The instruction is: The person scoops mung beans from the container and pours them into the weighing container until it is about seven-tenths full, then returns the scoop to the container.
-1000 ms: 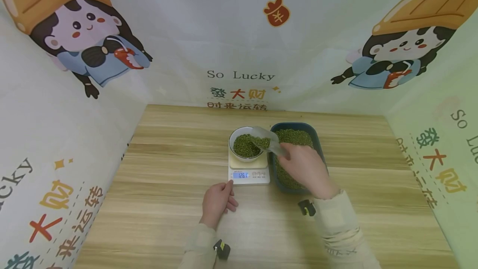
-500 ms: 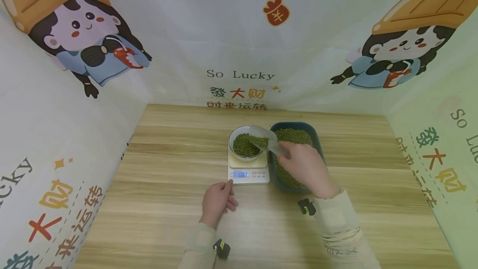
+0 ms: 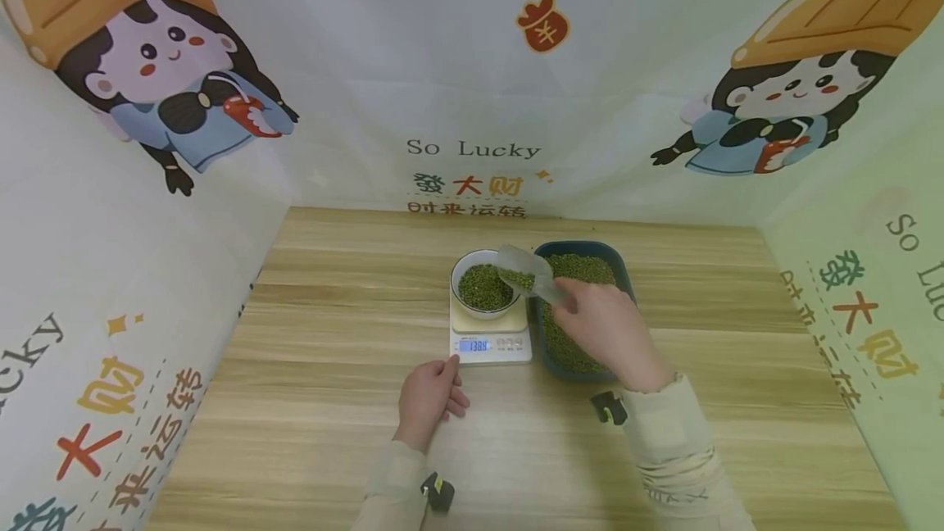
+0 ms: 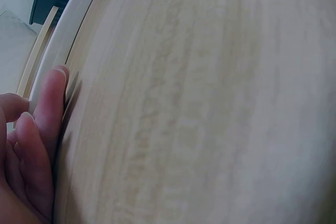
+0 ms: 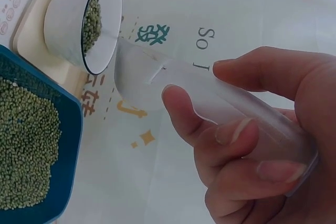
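Note:
My right hand (image 3: 606, 326) grips the handle of a clear plastic scoop (image 5: 142, 74), its fingers curled round it. The scoop tilts over the right rim of a white bowl (image 3: 487, 311), with some green mung beans (image 3: 522, 279) left inside it. More mung beans lie in the bowl, which stands on a white kitchen scale (image 3: 492, 357) with a lit display. By the scale's front left corner rests my left hand (image 3: 428, 400), its thumb touching the edge and the other fingers loosely bent. In the left wrist view, its fingers (image 4: 50, 98) lie close along the scale's side.
A dark blue tub (image 3: 625, 262) of mung beans stands just right of the scale, under my right forearm and hand. Printed cloth walls (image 3: 354, 105) enclose the wooden table (image 3: 332, 310) at the back and both sides. A few stray specks lie near the back edge.
The display reading has risen from about 126 to about 138, and the beans in the scoop look fewer. The scoop shifted only slightly; my left hand stays at the scale's corner.

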`<state>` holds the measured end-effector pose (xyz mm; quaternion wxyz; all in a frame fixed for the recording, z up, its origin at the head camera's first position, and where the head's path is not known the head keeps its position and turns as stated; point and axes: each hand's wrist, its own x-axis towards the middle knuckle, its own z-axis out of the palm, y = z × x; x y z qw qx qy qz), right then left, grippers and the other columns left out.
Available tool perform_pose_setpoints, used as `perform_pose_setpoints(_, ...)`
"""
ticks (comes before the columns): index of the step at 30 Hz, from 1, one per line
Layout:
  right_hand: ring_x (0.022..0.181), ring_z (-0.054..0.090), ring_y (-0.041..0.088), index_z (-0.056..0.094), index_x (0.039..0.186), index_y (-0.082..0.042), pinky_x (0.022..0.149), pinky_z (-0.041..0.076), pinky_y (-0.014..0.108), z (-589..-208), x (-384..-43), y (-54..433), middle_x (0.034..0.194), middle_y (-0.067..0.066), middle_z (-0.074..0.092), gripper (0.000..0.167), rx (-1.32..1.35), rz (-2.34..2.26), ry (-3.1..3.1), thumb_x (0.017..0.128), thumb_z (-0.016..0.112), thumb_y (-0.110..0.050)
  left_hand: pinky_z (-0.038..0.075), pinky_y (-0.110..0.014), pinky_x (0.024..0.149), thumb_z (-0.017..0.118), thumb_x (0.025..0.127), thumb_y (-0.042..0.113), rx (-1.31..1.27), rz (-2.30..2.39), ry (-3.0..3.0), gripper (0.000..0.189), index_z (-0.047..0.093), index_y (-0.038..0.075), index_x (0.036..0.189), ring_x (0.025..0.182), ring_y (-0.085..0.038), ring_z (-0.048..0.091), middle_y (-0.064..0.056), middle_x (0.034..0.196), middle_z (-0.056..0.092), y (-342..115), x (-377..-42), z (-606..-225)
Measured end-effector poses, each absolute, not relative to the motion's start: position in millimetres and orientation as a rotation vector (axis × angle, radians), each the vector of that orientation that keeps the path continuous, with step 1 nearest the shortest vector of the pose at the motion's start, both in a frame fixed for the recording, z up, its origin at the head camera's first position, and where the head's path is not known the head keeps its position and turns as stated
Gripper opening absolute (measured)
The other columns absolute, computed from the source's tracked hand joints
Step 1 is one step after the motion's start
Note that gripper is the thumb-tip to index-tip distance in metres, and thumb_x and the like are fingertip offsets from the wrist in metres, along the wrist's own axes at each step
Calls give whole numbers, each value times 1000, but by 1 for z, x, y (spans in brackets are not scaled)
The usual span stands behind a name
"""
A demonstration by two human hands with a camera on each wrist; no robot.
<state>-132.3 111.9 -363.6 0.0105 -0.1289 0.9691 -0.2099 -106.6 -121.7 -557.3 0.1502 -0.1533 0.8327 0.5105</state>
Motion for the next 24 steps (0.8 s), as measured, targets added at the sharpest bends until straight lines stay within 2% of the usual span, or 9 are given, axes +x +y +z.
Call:
perform_pose_setpoints(16,38,37,9,53,121,-3,34,33,24,-365,-131,108,69,1,57,39,-379,-681,3017,84,53,-17,47,-28,39,40,90,51,-436,1467,2396,50,58,8,73,44,-15,59,-1,55,62,-123,-106,-558)
perform_pose_setpoints(24,40,35,9,55,119,-7,35,29,25,-368,-129,106,64,-4,54,37,-406,-606,3042,83,53,-16,47,-28,40,40,89,53,-446,1462,2386,50,58,8,73,45,-14,59,-2,55,62,-121,-106,-558)
